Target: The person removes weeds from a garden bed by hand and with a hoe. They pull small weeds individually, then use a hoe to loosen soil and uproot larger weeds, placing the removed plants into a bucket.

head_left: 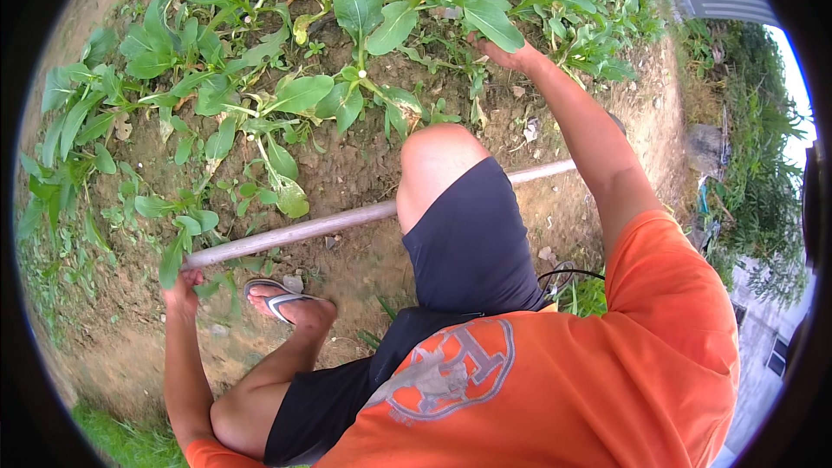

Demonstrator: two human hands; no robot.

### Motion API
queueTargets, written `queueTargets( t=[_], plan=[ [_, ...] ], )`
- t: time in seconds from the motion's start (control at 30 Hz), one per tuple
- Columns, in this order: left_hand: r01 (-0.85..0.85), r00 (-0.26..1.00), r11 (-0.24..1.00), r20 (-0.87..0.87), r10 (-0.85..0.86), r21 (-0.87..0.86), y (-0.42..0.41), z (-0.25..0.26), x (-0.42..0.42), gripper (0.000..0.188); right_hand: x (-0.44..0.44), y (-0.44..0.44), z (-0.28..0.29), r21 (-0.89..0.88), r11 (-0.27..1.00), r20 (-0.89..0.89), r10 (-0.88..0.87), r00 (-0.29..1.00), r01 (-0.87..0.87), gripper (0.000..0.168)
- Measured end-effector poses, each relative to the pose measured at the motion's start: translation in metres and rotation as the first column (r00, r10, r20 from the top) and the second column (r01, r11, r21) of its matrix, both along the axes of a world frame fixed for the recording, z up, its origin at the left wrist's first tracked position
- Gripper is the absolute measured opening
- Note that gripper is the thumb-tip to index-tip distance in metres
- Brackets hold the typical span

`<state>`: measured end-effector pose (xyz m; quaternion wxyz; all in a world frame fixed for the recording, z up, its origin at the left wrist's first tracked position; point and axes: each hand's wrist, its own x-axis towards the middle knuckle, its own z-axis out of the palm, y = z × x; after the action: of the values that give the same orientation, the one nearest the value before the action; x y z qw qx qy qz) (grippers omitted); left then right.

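Observation:
My left hand [182,291] is at the lower left, its fingers curled by the near end of a pale wooden pole [299,231]. Green leaves hang over and beside this hand, so whether it grips the pole, a leaf or nothing is hidden. My right hand [504,54] reaches low into the leafy green vegetable plants at the upper right. A broad leaf [492,21] covers part of its fingers, and what they touch cannot be seen. Between the hands stands a leafy plant [356,10] behind a pale cut stem end [362,74].
The pole runs along the bed's edge and passes behind my bent knee [439,153]. My sandalled foot [289,302] rests on bare soil [364,260]. A thin black hoop-like line [572,271] curves near my right side. A building wall [764,331] and bushes [760,143] stand at the right.

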<state>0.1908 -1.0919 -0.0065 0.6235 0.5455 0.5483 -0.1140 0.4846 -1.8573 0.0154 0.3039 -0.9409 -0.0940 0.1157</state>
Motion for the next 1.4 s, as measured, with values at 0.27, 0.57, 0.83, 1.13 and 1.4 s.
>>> queueTargets(
  t=[0.27,0.57,0.83,1.13,1.4],
  plan=[
    [-0.044,0.997,0.998,-0.057,0.046,0.043,-0.021,0.016,-0.014,0.02,0.014,0.061,0.032,-0.608,0.674,-0.236,0.351,0.906,-0.419,0.039],
    [-0.004,0.999,1.0,-0.052,0.004,0.012,-0.014,-0.005,-0.023,0.019,0.028,0.049,-0.011,-0.561,0.681,-0.307,0.357,0.882,-0.471,0.043],
    [0.006,0.999,1.0,-0.054,-0.006,0.009,-0.026,0.003,-0.029,0.019,0.041,0.069,0.003,-0.436,0.622,-0.533,0.403,0.744,-0.65,0.026],
    [0.298,0.945,0.928,-0.206,-0.253,0.223,0.011,0.07,-0.028,0.032,0.021,0.079,0.029,-0.638,0.62,-0.252,0.392,0.885,-0.457,0.023],
    [0.386,0.915,0.705,-0.151,-0.374,0.594,0.03,0.219,-0.008,0.031,-0.037,0.083,0.038,-0.628,0.683,-0.237,0.29,0.927,-0.374,0.045]
  ],
)
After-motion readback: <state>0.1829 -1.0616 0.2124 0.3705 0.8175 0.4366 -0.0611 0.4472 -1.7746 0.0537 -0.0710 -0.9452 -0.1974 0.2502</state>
